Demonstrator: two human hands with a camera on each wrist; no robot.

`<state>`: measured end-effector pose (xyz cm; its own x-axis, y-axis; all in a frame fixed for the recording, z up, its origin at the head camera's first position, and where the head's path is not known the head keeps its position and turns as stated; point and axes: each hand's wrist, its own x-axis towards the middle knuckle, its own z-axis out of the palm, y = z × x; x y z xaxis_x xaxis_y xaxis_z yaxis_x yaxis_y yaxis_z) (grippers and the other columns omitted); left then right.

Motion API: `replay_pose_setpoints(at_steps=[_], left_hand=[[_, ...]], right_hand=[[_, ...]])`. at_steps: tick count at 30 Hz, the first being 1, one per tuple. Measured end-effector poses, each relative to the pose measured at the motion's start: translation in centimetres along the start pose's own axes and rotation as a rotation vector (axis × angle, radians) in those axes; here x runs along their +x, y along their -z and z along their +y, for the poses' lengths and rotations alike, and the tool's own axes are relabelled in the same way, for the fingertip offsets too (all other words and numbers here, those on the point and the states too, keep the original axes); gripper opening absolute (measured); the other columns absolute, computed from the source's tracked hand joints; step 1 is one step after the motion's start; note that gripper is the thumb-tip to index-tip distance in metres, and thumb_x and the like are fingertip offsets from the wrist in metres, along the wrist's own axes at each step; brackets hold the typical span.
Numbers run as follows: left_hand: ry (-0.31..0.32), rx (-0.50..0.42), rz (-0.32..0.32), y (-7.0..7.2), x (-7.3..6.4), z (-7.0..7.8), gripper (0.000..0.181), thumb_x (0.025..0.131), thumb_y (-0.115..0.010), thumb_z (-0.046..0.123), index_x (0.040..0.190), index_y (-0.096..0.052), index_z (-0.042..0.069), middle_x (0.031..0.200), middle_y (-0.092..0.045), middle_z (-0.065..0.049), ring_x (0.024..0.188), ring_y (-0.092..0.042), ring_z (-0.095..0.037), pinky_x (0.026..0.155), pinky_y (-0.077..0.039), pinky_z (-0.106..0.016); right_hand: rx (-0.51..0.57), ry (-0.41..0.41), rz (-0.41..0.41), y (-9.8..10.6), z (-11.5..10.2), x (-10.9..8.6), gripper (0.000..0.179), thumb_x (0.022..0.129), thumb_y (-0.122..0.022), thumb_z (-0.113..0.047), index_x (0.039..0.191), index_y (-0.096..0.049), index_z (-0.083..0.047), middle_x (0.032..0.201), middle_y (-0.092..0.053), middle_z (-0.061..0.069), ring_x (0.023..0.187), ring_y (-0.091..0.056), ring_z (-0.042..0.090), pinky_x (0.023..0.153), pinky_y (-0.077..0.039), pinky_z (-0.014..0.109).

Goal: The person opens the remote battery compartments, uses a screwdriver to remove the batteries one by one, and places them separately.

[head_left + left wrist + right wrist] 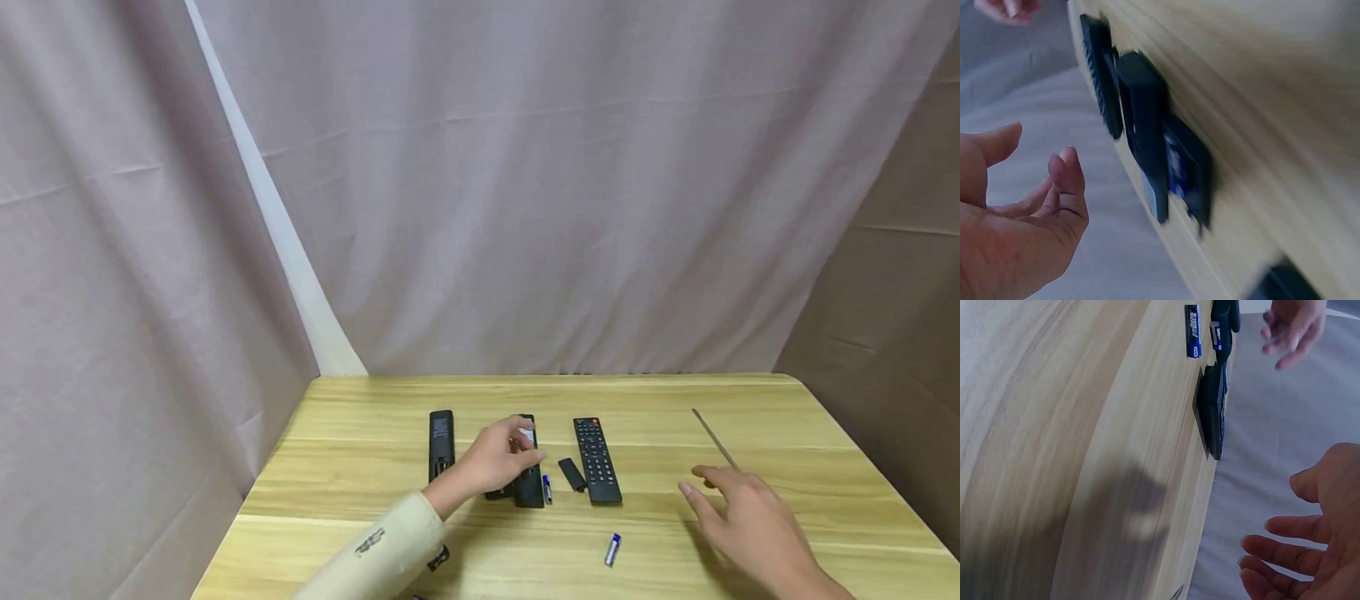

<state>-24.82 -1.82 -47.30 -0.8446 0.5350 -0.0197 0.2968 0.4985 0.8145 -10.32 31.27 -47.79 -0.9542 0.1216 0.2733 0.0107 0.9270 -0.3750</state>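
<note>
My left hand [498,457] hovers over the middle black remote control [529,493], which lies with its back and pale label up. In the left wrist view, the thumb and fingers are loosely bent with nothing between them. To the right, my right hand [757,525] is held above the table, fingers relaxed and apart, holding nothing in the right wrist view. A thin metal rod [714,437] lies just beyond it. One blue battery [547,490] sits beside the middle remote; another battery [612,550] lies nearer the front.
A remote [597,462] lies buttons up on the right, beside a small black battery cover [572,474]. Another remote [441,437] lies back up on the left. My left sleeve partly covers a small black piece [438,558]. Curtains [570,208] hang behind the wooden table [337,467].
</note>
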Motion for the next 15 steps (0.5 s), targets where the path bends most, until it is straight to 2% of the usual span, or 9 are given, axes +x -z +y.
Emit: replay_pose_setpoints(at_steps=[3,8,12,15], left_hand=[[0.002,0.067,-0.044,-2.1,2.1,1.5,0.054,0.103,-0.074,0.029,0.149,-0.057,0.008,0.11,-0.074,-0.002,0.086,-0.068,-0.006,0.074,-0.059,-0.026],[0.058,0.191,-0.039,-6.0,5.3,2.9,0.062,0.103,-0.073,0.037,0.154,-0.052,0.007,0.098,-0.076,0.0,0.073,-0.064,-0.006,0.075,-0.057,-0.024],[0.101,0.324,0.008,-8.7,7.1,3.9,0.073,0.102,-0.069,0.052,0.156,-0.049,0.007,0.121,-0.077,-0.009,0.101,-0.074,-0.015,0.088,-0.062,-0.027],[0.141,0.429,0.047,-10.0,7.8,4.7,0.081,0.096,-0.072,0.062,0.155,-0.051,0.009,0.138,-0.07,-0.013,0.12,-0.07,-0.02,0.093,-0.062,-0.029]], right_hand=[[-0.005,0.003,-0.003,0.1,0.0,-0.1,0.047,0.105,-0.069,-0.038,0.127,-0.072,0.003,0.128,-0.071,0.033,0.121,-0.062,0.06,0.096,-0.051,0.076],[0.006,0.015,0.008,0.1,-0.1,-0.3,0.044,0.104,-0.07,-0.036,0.125,-0.073,0.002,0.124,-0.074,0.029,0.118,-0.065,0.057,0.096,-0.053,0.074],[0.005,0.01,0.006,-0.1,-0.1,-0.5,0.043,0.104,-0.07,-0.037,0.124,-0.074,0.001,0.124,-0.074,0.029,0.118,-0.066,0.057,0.096,-0.053,0.073],[0.005,0.004,-0.009,-0.2,-0.2,-0.4,0.044,0.105,-0.068,-0.038,0.123,-0.075,0.001,0.124,-0.075,0.028,0.117,-0.067,0.056,0.094,-0.054,0.074]])
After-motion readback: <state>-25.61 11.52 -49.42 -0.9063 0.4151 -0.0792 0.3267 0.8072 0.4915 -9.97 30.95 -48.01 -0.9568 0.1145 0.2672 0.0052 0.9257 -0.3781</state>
